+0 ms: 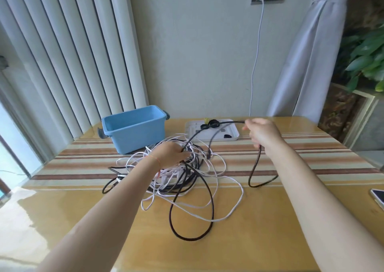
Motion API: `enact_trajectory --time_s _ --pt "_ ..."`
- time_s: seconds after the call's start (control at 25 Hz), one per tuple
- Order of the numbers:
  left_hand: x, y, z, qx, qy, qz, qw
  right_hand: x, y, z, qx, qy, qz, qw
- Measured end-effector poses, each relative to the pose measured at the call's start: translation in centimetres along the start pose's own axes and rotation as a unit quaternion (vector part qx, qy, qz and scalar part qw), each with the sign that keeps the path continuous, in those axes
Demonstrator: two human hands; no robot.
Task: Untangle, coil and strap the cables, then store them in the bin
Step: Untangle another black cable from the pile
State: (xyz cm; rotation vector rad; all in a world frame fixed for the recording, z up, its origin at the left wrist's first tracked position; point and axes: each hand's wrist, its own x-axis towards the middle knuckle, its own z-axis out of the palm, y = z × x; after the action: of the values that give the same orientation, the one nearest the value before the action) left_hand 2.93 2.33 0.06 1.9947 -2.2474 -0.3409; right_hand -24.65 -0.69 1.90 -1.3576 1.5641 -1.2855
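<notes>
1. Up front, the left hand (pixel 169 154) is pressed into the top of the tangle (pixel 178 174) of white and black cables; its fingers curl down among the strands and are partly hidden, so which strand they hold cannot be told.
2. The right hand (pixel 262 133) is raised above the table (pixel 270 219) to the right of the tangle, fingers curled round a black cable (pixel 254 168).
3. From the top of the right hand that cable arcs left over the white tray (pixel 212 130) and dips toward the left hand; from the bottom of the fist it hangs down and bends in a loop on the table below the wrist.
4. Where this black cable ends is lost inside the heap.
5. A large black loop (pixel 192 209) spills out of the tangle toward the person, its long axis running roughly from the left hand down toward the near edge.
6. White flat cable (pixel 239 190) sprawls rightward from the heap, between the two forearms.
7. Beyond the left hand stands the blue bin (pixel 135 127), open side up, touching the far fringe of the tangle.
8. Beyond and between the hands, the tray carries small dark rings (pixel 214 124), too small to identify surely.
9. At the right border, past the right forearm, a phone (pixel 378 197) is cut off by the edge.
</notes>
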Motion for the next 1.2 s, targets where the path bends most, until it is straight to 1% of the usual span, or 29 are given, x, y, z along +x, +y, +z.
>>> enact_trajectory --time_s 0.04,0.08,0.12,0.16,0.2,0.24,0.28,0.32,0.36,0.4,0.44,0.48,0.52,0.56,0.6,0.64,0.68,0.72,0.76,0.8,0.88,0.92,0.96,1.0,1.04,1.08,1.12,1.16,1.2 --pt "0.2 0.3 0.0 -0.003 0.01 -0.001 1.0 -0.1 0.1 0.0 -0.086 -0.062 0.031 0.994" --pt "0.4 0.5 0.0 -0.007 0.018 -0.005 1.0 -0.4 -0.1 -0.1 -0.179 -0.111 0.06 0.976" --pt "0.4 0.6 -0.1 -0.009 0.026 -0.006 1.0 -0.8 -0.4 -0.2 -0.28 -0.131 0.078 0.948" --pt "0.5 0.8 -0.2 -0.004 0.031 -0.003 0.999 -1.2 -0.7 -0.2 -0.386 -0.125 0.072 0.911" --pt "0.5 1.0 -0.2 0.003 0.032 0.002 0.999 -1.6 -0.8 0.0 -0.48 -0.105 0.042 0.87" --pt "0.5 1.3 -0.2 0.016 0.028 0.007 0.999 -2.1 -1.1 0.6 -0.544 -0.076 -0.011 0.836" --pt "0.4 1.7 -0.1 0.029 0.024 0.017 0.999 -2.6 -1.4 1.5 -0.57 -0.058 -0.08 0.815" --pt "0.5 2.2 -0.1 0.038 0.023 0.028 0.999 -3.2 -1.8 2.6 -0.57 -0.065 -0.154 0.805" --pt "0.5 2.5 0.0 0.037 0.029 0.041 0.998 -3.8 -2.3 4.0 -0.555 -0.096 -0.224 0.795" --pt "0.6 2.7 0.0 0.029 0.033 0.056 0.998 -4.4 -2.5 5.3 -0.527 -0.141 -0.269 0.793" --pt "0.6 2.8 0.0 0.016 0.034 0.073 0.997 -5.0 -2.6 6.6 -0.485 -0.19 -0.28 0.806" --pt "0.6 2.6 -0.2 -0.006 0.027 0.087 0.996 -5.6 -2.6 7.5 -0.436 -0.229 -0.257 0.831" --pt "0.4 2.2 -0.5 -0.04 0.014 0.097 0.994 -5.9 -2.4 8.0 -0.383 -0.249 -0.221 0.862" --pt "0.1 1.7 -0.9 -0.09 -0.01 0.094 0.991 -6.0 -2.2 8.1 -0.327 -0.254 -0.187 0.891" --pt "-0.3 1.1 -1.4 -0.157 -0.035 0.081 0.984 -5.8 -2.0 8.0 -0.278 -0.254 -0.164 0.912" --pt "-0.6 0.4 -1.8 -0.23 -0.051 0.064 0.97 -5.5 -2.0 7.8 -0.243 -0.252 -0.156 0.924" --pt "-0.7 -0.3 -2.1 -0.285 -0.051 0.05 0.956 -4.9 -1.9 7.5 -0.215 -0.245 -0.151 0.933" --pt "-0.7 -0.9 -2.1 -0.313 -0.032 0.041 0.948 -4.5 -1.9 7.1 -0.195 -0.232 -0.149 0.941" --pt "-0.6 -1.3 -2.1 -0.32 0.001 0.027 0.947 -4.1 -1.9 6.8 -0.185 -0.204 -0.15 0.949" --pt "-0.2 -1.8 -1.9 -0.304 0.044 0.006 0.952 -3.8 -2.0 6.5 -0.176 -0.165 -0.153 0.958" --pt "0.7 -2.5 -1.5 -0.219 0.126 -0.056 0.966 -3.5 -2.3 6.0 -0.131 -0.086 -0.153 0.976" --pt "0.8 -2.5 -1.3 -0.161 0.152 -0.076 0.972 -3.5 -2.5 5.9 -0.106 -0.065 -0.156 0.98" --pt "0.8 -2.0 -1.3 -0.122 0.177 -0.064 0.974 -3.6 -2.8 5.9 -0.092 -0.061 -0.164 0.98" --pt "0.7 -1.1 -1.5 -0.119 0.197 -0.021 0.973 -3.7 -3.1 6.0 -0.084 -0.071 -0.172 0.979" --pt "0.5 0.0 -1.9 -0.153 0.195 0.039 0.968 -3.9 -3.5 6.2 -0.069 -0.086 -0.179 0.978" --pt "0.2 1.3 -2.3 -0.201 0.151 0.093 0.963 -4.1 -3.8 6.5 -0.046 -0.094 -0.18 0.978" --pt "-0.2 2.5 -2.7 -0.23 0.083 0.129 0.961 -4.3 -4.2 6.7 -0.015 -0.092 -0.179 0.979" --pt "-0.5 3.3 -2.8 -0.221 0.023 0.148 0.964 -4.3 -4.4 6.8 0.016 -0.079 -0.176 0.981" --pt "-0.4 3.6 -2.6 -0.187 -0.005 0.155 0.97 -4.4 -4.6 6.7 0.044 -0.06 -0.173 0.982"
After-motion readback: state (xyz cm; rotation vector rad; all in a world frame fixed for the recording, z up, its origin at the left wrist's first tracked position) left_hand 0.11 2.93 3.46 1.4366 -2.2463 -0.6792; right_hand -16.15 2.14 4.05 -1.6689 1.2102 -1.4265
